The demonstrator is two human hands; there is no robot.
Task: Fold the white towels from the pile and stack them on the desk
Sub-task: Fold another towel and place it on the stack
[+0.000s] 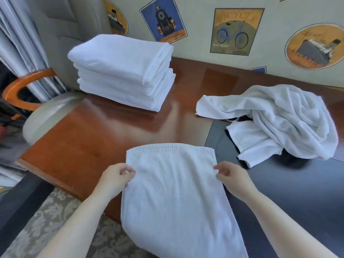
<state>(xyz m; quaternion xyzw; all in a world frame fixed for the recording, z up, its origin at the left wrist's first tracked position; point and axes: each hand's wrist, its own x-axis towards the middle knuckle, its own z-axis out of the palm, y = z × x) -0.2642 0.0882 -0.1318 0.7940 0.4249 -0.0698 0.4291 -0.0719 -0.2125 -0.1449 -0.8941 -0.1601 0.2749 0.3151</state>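
Observation:
A white towel (173, 190) hangs doubled over in front of me, its far end lying on the wooden desk (96, 133) and its near end drooping past the desk's front edge. My left hand (116, 176) pinches its left edge, and my right hand (229, 175) pinches its right edge at the same height. A neat stack of folded white towels (122, 71) stands at the desk's far left. A crumpled pile of white towels (275, 120) lies at the right.
A black pad (288, 192) covers the desk's right part, partly under the pile. A padded chair with an orange wooden armrest (24, 86) stands left of the desk. Grey curtains hang behind it. A wall with pictures runs along the desk's back. Patterned carpet lies below.

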